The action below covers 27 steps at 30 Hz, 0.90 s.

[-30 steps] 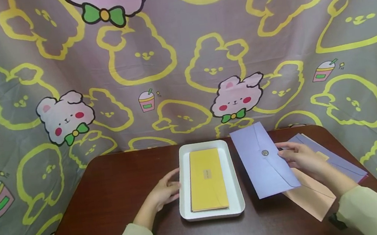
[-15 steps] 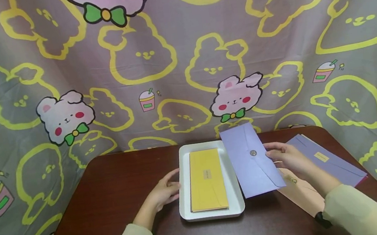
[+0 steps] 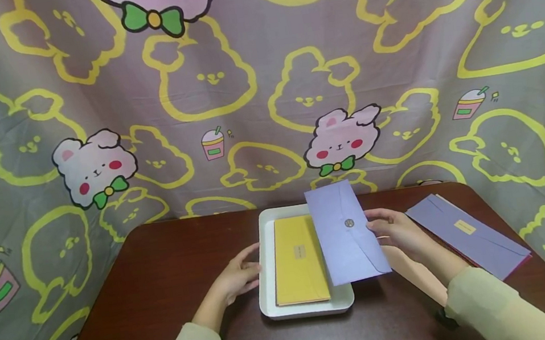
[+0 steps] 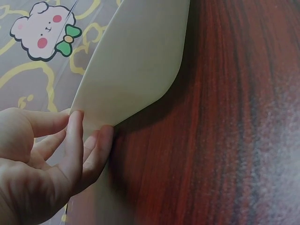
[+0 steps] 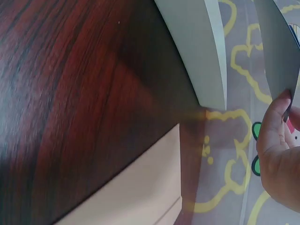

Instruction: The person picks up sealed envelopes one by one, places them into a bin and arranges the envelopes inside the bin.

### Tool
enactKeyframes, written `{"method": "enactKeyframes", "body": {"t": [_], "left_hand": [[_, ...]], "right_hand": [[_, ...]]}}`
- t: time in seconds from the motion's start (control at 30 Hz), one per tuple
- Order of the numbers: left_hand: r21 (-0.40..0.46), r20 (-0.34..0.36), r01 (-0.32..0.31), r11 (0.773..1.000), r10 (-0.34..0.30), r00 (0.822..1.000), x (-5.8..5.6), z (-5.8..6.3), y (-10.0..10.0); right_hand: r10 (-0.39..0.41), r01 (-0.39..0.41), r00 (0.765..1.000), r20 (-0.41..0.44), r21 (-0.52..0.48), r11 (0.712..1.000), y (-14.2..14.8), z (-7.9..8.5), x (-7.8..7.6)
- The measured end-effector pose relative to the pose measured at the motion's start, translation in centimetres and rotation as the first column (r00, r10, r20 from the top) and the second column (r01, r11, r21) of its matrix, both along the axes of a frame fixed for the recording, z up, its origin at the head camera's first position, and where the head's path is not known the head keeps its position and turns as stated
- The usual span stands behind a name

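A white tray (image 3: pixel 342 297) on the table holds a yellow envelope (image 3: pixel 292 282) with a small label, stacked on paler paper edges. At the tray's left side, my left hand (image 3: pixel 237 275) touches the outer wall and rim with its fingertips; the left wrist view shows these fingers (image 4: pixel 75 140) against the tray's outer wall (image 4: pixel 136 61). My right hand (image 3: pixel 396 228) pinches the right edge of a lavender envelope (image 3: pixel 336 202) with a round seal. That envelope is raised and tilted, overlapping the tray's right side in the head view. The right wrist view shows its underside (image 5: pixel 279 51) between thumb and fingers.
Right of the tray a peach envelope (image 3: pixel 412 269) lies on the brown table (image 3: pixel 180 257), partly under my right arm. Farther right lies another lavender envelope (image 3: pixel 466 230) with a yellow label, over other paper edges. A patterned curtain (image 3: pixel 242 99) hangs behind the table.
My right hand has moved left with the lavender envelope, from right of the tray to over its right side. More of the labelled lavender envelope shows. My left hand stays put.
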<state>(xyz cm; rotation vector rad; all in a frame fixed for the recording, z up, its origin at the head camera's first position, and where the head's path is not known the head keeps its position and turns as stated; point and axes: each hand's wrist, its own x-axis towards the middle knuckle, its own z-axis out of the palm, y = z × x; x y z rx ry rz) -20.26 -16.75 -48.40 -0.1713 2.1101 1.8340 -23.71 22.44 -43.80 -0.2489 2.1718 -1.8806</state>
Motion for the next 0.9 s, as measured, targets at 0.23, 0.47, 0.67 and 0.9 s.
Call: {"method": "enactKeyframes", "body": {"t": [0.23, 0.47, 0.67, 0.9], "left_hand": [[0.003, -0.009, -0.002, 1.0, 0.002, 1.0, 0.1, 0.2, 0.0], [0.004, -0.005, -0.005, 1.0, 0.005, 1.0, 0.1, 0.2, 0.1], [0.001, -0.002, -0.005, 1.0, 0.005, 1.0, 0.1, 0.3, 0.1], [0.025, 0.001, -0.001, 1.0, 0.001, 1.0, 0.1, 0.2, 0.1]], "right_hand": [[-0.021, 0.021, 0.999, 0.029, -0.008, 1.0, -1.8, -0.6, -0.3], [-0.046, 0.047, 0.996, 0.074, -0.012, 0.999, -3.6, -1.1, -0.2], [-0.021, 0.028, 0.996, 0.087, -0.082, 0.996, -5.0, -1.4, 0.0], [-0.025, 0.036, 0.995, 0.101, -0.106, 0.994, -6.4, -1.9, 0.1]]}}
